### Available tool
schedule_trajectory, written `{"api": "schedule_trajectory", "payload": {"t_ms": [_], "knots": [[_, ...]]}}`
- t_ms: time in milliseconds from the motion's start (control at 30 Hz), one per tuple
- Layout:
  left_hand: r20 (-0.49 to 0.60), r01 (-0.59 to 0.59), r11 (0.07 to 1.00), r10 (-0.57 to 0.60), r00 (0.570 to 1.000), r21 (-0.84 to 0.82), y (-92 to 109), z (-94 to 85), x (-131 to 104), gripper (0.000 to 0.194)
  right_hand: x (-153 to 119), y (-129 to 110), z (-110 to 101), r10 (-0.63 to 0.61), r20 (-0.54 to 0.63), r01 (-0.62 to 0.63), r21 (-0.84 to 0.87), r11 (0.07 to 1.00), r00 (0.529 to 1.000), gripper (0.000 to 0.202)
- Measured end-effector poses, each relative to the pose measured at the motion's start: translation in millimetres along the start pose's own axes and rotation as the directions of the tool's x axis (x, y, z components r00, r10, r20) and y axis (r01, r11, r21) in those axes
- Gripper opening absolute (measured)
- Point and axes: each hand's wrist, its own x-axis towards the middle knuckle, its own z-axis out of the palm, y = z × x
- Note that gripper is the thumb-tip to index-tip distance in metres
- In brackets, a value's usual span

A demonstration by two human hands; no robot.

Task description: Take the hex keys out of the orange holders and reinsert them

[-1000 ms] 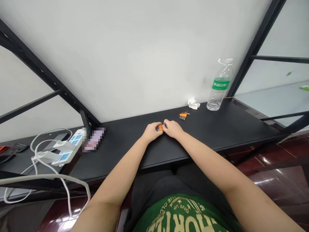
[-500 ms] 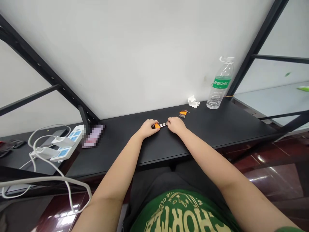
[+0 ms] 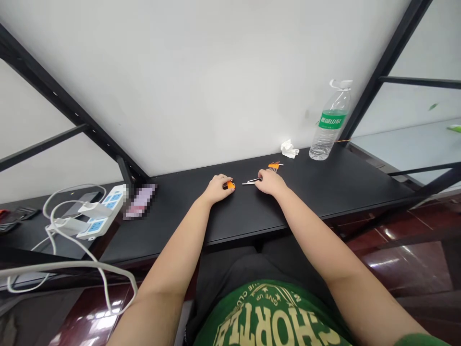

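Note:
On the black tabletop [image 3: 237, 216], my left hand [image 3: 217, 189] is closed on a small orange holder [image 3: 231, 184], its thumb and fingers around the sides. To the right, my right hand [image 3: 271, 182] grips several thin metal rods [image 3: 251, 182], whose ends stick out leftward. A gap separates the rods from the orange holder. Just behind my right hand lies a second orange holder [image 3: 273, 166] with thin dark rods in it, partly hidden by the hand.
A crumpled white tissue [image 3: 289, 149] and a clear bottle with a green label [image 3: 330, 120] stand by the wall. At left are a pixelated purplish object [image 3: 141, 200], a white power strip [image 3: 108, 211] with cables, and black frame bars.
The metal rods have come away from the orange holder, moving right with my right hand. My left hand has shifted slightly left with the holder.

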Motion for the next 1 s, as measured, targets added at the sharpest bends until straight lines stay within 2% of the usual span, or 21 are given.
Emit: {"api": "schedule_trajectory", "payload": {"t_ms": [233, 533, 733, 1000], "knots": [[-0.001, 0.01, 1.0, -0.01, 1.0, -0.01, 2.8, 0.1, 0.5, 0.046, 5.7, 6.5, 5.2, -0.018, 0.0, 0.018, 0.033, 0.999, 1.0, 0.028], [-0.005, 0.014, 1.0, -0.014, 1.0, -0.021, 3.1, -0.4, 0.5, 0.044, 6.9, 12.6, -1.3, -0.026, 0.009, 0.026, 0.011, 1.0, 1.0, 0.017], [-0.008, 0.016, 1.0, -0.016, 1.0, -0.027, 1.7, 1.2, 1.6, 0.045, 1.3, 2.9, 3.6, -0.148, 0.039, 0.147, 0.03, 0.989, 0.988, 0.014], [-0.017, 0.023, 0.999, -0.024, 1.0, -0.037, 3.0, 1.4, 1.7, 0.045, -1.4, -4.9, 8.6, -0.313, 0.06, 0.307, 0.09, 0.947, 0.948, 0.013]]}}
